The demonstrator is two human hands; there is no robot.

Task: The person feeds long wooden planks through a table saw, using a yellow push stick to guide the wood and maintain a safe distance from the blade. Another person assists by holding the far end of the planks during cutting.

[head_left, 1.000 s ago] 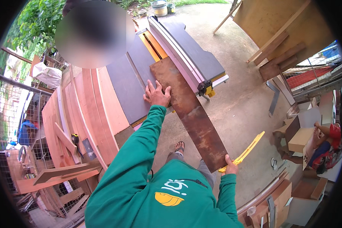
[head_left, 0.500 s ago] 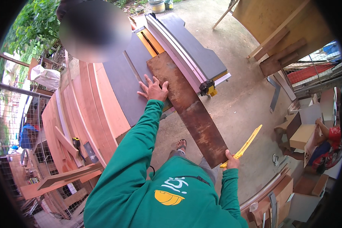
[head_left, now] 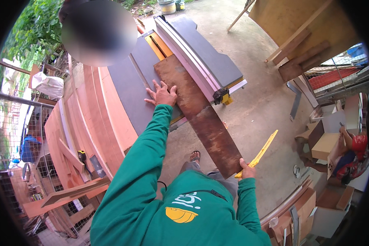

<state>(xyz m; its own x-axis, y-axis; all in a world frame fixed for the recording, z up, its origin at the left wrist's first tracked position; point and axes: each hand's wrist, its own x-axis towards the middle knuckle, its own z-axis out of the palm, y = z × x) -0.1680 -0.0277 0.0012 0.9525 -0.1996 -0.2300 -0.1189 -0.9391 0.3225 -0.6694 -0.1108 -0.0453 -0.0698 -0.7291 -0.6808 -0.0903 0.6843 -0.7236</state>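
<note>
A long brown, worn wooden board (head_left: 205, 119) lies slantwise, its far end on the grey table saw top (head_left: 129, 90) and its near end out over the floor. The board runs beside the saw's rip fence (head_left: 188, 61), its far end by the yellow throat plate (head_left: 158, 47). My left hand (head_left: 164, 95) lies with fingers spread on the saw top, thumb at the board's left edge. At the near end, my right hand (head_left: 247, 169) is closed round a yellow push stick (head_left: 264, 148) and touches the board's corner. Its lower fingers are partly hidden.
A person (head_left: 100, 35) stands across the saw at the far left. Long reddish planks (head_left: 96, 102) lie left of the saw, with a tape measure (head_left: 81, 156) near them. Another person (head_left: 352, 153) is by cardboard boxes (head_left: 324, 145) on the right. Boards lean at the upper right.
The whole view has shifted slightly. Against the saw, the board and both hands keep nearly the same place, with the same hold.
</note>
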